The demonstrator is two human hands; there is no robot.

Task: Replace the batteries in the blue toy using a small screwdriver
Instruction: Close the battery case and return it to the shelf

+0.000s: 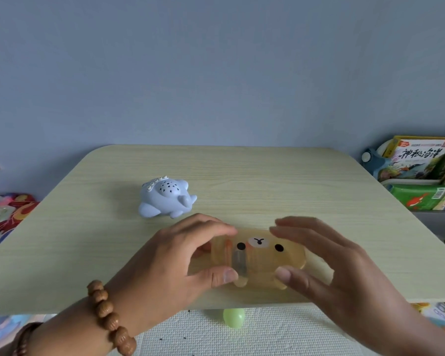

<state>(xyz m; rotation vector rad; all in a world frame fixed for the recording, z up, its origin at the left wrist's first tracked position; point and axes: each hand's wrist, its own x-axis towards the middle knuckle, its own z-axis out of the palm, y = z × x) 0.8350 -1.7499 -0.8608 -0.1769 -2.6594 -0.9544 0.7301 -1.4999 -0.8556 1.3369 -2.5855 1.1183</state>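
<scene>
A translucent bear-faced case [261, 255], possibly holding tools, is grasped by the left hand [180, 263] and right hand [326, 260]. Beyond it, the blue toy [166, 201] lies untouched; no step is finished.

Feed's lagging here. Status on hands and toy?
Left hand, right hand both on translucent bear case. Blue toy untouched, farther back on table. Nothing in the way.
</scene>
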